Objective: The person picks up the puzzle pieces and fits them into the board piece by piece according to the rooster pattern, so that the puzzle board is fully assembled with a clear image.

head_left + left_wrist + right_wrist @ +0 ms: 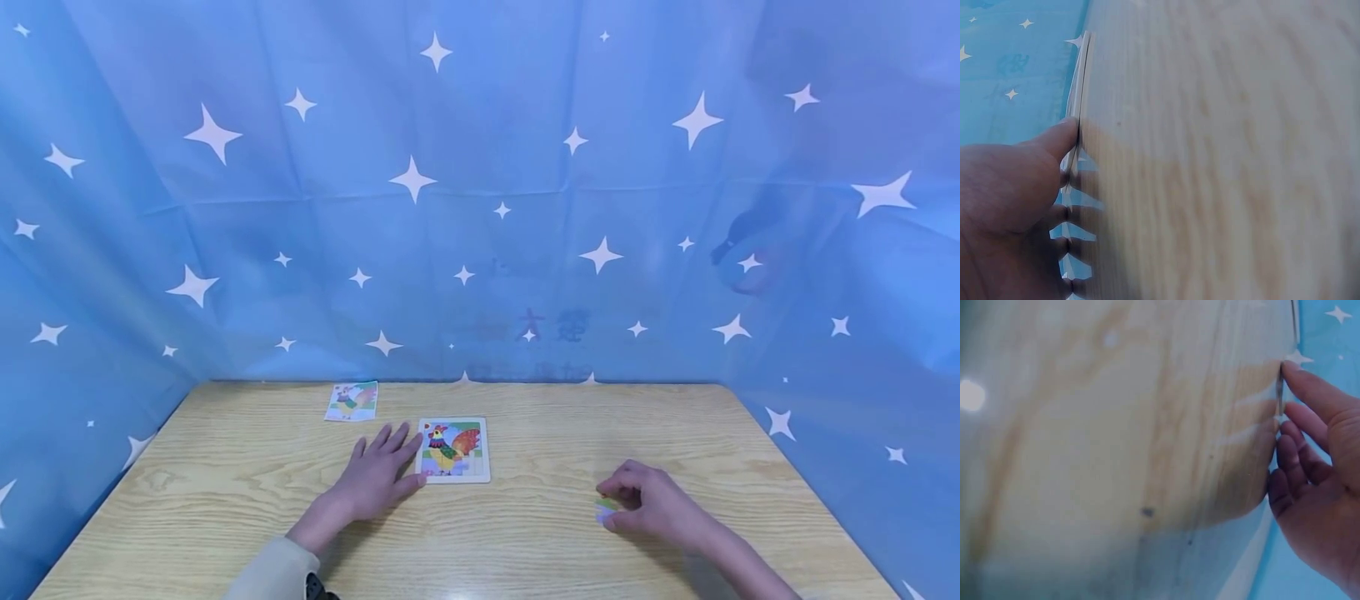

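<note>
A square rooster jigsaw puzzle (pixel 453 450) in a white-edged tray lies on the table, with a pale patch at the picture's lower right. My left hand (pixel 375 477) rests beside it, fingers spread, thumb and index fingertip at the tray's left edge. In the left wrist view the tray (pixel 1084 69) appears edge-on past the thumb. To the right of the puzzle, my right hand (pixel 658 505) pinches a small green and lilac puzzle piece (pixel 605 509) between thumb and fingers. The right wrist view shows that piece (pixel 1281 394) as a thin edge, the other fingers curled.
A paper card (pixel 351 402) printed with a matching rooster lies near the table's back edge, left of the puzzle. The wood-grain table (pixel 547 550) meets a blue star-patterned curtain (pixel 495 150) at the back and sides.
</note>
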Tool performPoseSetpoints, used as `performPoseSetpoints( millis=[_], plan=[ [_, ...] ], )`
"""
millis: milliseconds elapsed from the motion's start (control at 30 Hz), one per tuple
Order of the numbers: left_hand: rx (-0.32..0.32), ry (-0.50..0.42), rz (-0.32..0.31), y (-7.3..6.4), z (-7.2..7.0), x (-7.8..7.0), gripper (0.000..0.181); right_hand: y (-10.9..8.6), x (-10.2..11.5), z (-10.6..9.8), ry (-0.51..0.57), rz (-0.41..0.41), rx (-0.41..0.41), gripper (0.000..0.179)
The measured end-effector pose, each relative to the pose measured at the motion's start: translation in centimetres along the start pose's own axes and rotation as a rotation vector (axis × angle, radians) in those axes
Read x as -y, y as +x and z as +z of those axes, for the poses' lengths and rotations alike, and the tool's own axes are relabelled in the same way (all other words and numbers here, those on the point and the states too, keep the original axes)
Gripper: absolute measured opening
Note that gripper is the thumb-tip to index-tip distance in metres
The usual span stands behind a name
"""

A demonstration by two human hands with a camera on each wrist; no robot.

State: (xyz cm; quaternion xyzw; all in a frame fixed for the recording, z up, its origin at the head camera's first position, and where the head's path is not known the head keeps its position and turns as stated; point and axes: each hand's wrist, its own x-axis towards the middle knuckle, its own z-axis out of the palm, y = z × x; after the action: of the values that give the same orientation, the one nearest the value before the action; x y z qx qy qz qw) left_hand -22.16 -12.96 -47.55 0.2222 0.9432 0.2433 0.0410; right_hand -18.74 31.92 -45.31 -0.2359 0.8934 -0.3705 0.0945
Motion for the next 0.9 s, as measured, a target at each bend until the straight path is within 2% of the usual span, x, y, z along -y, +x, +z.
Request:
performPoseSetpoints(
  millis=[400, 633, 900],
  plan=[
    [-0.004, 0.010, 0.009, 0.0, 0.0, 0.2, 0.067, 0.0, 0.4, 0.5, -0.030, 0.057, -0.059, 0.031],
    [0.001, 0.004, 0.008, 0.0, 0.1, 0.3, 0.066, 0.2, 0.9, 0.3, -0.001, 0.130, -0.024, 0.032],
    [0.001, 0.003, 0.004, 0.1, 0.2, 0.4, 0.066, 0.9, 1.4, 0.6, 0.021, 0.082, -0.054, 0.029]
  ],
)
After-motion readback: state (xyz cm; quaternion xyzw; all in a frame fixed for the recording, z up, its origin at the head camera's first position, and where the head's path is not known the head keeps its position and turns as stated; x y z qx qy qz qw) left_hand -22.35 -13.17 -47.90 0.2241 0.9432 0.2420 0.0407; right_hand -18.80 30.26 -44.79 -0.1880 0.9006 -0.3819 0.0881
